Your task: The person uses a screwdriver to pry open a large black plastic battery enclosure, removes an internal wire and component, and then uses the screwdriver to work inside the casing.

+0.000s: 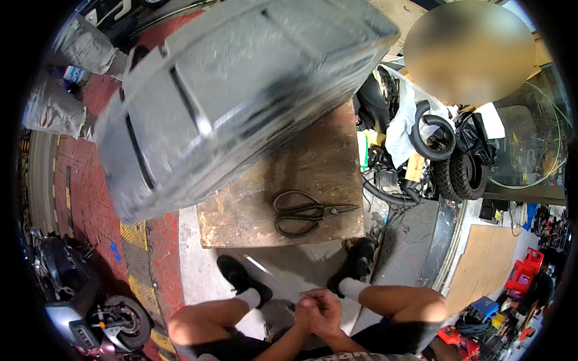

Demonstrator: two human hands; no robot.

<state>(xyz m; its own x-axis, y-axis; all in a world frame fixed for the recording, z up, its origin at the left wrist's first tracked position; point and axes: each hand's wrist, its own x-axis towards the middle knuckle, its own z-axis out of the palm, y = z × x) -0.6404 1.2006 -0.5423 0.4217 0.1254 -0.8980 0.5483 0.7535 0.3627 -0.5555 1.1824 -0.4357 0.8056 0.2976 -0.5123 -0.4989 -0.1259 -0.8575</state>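
Both my hands come together at the lower middle, between my knees: my left hand point(306, 314) and my right hand point(327, 305) are closed against each other, and what they hold, if anything, is hidden. Above them stands a worn wooden table point(322, 150). Black-handled metal scissors point(298, 213) lie on it near its front edge, pointing right. A large, scuffed grey plastic piece point(241, 78), shaped like a box with slots, rests slanted over the table's back and left part, reaching well past its left edge.
Tyres point(463, 174), an inner tube point(430, 132) and bags crowd the right. A motorbike point(90, 307) stands lower left on red paving. Grey wrapped bundles point(51, 102) are upper left. Red plastic items point(527, 268) and cluttered tools are at lower right. A blurred patch covers the upper right.
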